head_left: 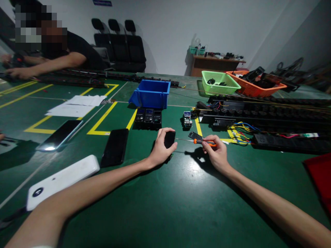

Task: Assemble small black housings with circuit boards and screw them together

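My left hand [160, 148] is wrapped round a small black box [169, 139] just over the green table [165, 213]. In my right hand [216, 153] is a screwdriver [204, 142] with an orange and black handle, its thin shaft pointing left at the box. Whether the tip touches the box is hard to tell. Behind the screwdriver lies a flat black piece [196, 135], and beyond it a small module with exposed circuitry [187, 119]. Several black modules [148, 118] stand side by side in front of a blue bin [152, 94].
Left are a black phone [115, 148], another phone [62, 134], a white device [63, 179] and papers [77, 106]. Right are long black assemblies [258, 113] with wires, a green basket [219, 84], an orange basket [258, 90] and red material [320, 175]. A person [74, 51] works at back left.
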Tool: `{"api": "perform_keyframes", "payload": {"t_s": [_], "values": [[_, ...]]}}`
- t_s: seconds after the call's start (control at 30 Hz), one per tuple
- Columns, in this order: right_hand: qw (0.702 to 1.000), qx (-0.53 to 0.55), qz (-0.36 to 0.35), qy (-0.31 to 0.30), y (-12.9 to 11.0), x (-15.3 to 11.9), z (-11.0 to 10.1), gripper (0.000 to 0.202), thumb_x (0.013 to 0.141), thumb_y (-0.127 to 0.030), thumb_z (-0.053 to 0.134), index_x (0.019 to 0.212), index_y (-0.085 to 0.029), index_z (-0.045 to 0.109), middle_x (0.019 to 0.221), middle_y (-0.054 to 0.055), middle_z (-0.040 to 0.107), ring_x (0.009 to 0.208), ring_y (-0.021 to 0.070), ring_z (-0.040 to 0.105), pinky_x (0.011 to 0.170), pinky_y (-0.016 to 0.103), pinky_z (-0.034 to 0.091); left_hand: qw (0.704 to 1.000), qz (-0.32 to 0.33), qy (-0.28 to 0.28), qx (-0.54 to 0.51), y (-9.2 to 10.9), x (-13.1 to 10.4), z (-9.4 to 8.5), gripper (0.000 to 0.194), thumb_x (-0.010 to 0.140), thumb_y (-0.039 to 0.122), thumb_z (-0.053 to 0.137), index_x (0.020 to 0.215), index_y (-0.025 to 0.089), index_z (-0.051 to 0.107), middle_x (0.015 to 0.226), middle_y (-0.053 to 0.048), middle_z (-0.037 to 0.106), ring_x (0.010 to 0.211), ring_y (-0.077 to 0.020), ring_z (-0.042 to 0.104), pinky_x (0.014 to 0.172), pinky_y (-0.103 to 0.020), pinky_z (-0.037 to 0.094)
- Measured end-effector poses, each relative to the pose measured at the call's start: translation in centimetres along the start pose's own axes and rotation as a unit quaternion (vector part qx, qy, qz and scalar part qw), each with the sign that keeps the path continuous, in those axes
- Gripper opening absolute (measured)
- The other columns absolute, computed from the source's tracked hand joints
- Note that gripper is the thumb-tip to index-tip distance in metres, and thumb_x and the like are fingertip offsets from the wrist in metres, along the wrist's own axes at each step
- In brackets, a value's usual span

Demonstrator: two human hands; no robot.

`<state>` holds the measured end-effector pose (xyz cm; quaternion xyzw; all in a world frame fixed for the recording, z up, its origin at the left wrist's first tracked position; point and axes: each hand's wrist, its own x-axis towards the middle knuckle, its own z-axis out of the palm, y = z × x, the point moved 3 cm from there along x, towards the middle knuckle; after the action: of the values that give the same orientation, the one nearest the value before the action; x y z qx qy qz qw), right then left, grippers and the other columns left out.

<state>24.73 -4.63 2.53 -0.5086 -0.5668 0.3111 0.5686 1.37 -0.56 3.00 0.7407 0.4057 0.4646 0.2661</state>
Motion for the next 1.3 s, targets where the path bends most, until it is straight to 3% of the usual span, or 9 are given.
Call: {"api": "perform_keyframes", "payload": {"t_s": [0.17, 0.4, 0.6, 0.9, 1.13, 1.3], "values": [[0.999, 0.005, -0.045, -0.003, -0.66, -0.16, 0.11, 0.014, 0.082, -0.032, 0.069, 0.086, -0.021, 0.06, 0.088, 0.0, 0.057, 0.057, 0.0085, 0.054, 0.053, 0.024, 0.046, 1.0, -0.008, 0.0, 0.004, -0.01, 0.0, -0.02, 0.039, 0.081, 0.022, 0.061, 0.117, 0.024, 0.047, 0.115, -0.005, 0.05, 0.108, -0.0199, 0.052, 0.096, -0.038, 0.044], [0.998, 0.033, 0.051, -0.023, -0.22, 0.01, 0.29, 0.025, 0.087, -0.044, 0.06, 0.096, -0.022, 0.056, 0.067, -0.003, 0.058, 0.054, 0.011, 0.053, 0.052, 0.024, 0.045, 1.0, 0.003, 0.001, 0.005, 0.11, -0.01, -0.06, 0.039, 0.081, 0.022, 0.062, 0.117, 0.024, 0.048, 0.113, -0.005, 0.05, 0.106, -0.0196, 0.052, 0.095, -0.037, 0.044], [0.996, 0.021, 0.078, -0.03, 0.1, 0.13, 0.43, 0.026, 0.088, -0.047, 0.058, 0.088, -0.021, 0.057, 0.053, -0.007, 0.047, 0.043, 0.0075, 0.042, 0.043, 0.02, 0.032, 1.0, 0.003, 0.004, 0.01, 0.12, -0.01, -0.03, 0.038, 0.081, 0.021, 0.061, 0.117, 0.024, 0.048, 0.113, -0.005, 0.05, 0.107, -0.0195, 0.052, 0.096, -0.037, 0.043], [0.999, 0.003, 0.029, -0.017, -0.47, -0.01, 0.32, 0.024, 0.085, -0.043, 0.064, 0.09, -0.021, 0.057, 0.061, -0.005, 0.053, 0.05, 0.0101, 0.05, 0.049, 0.023, 0.041, 1.0, 0.005, 0.004, 0.011, 0.0, -0.02, -0.04, 0.039, 0.081, 0.022, 0.062, 0.117, 0.024, 0.047, 0.113, -0.005, 0.051, 0.107, -0.0196, 0.052, 0.096, -0.037, 0.044], [1.0, -0.001, -0.007, 0.0, -0.28, -0.12, 0.18, 0.021, 0.082, -0.039, 0.067, 0.09, -0.022, 0.059, 0.083, 0.0, 0.058, 0.06, 0.0106, 0.055, 0.052, 0.024, 0.046, 1.0, -0.004, 0.003, 0.002, -0.06, 0.01, -0.02, 0.039, 0.081, 0.022, 0.061, 0.117, 0.025, 0.047, 0.114, -0.005, 0.05, 0.107, -0.0197, 0.052, 0.096, -0.038, 0.044], [1.0, -0.009, 0.0, 0.0, -0.47, -0.23, 0.1, 0.019, 0.083, -0.038, 0.067, 0.091, -0.022, 0.059, 0.08, -0.001, 0.058, 0.06, 0.0113, 0.056, 0.053, 0.025, 0.047, 1.0, -0.002, 0.001, 0.005, 0.06, -0.01, -0.04, 0.038, 0.081, 0.023, 0.062, 0.117, 0.024, 0.048, 0.114, -0.006, 0.05, 0.108, -0.0201, 0.052, 0.096, -0.038, 0.044]]}}
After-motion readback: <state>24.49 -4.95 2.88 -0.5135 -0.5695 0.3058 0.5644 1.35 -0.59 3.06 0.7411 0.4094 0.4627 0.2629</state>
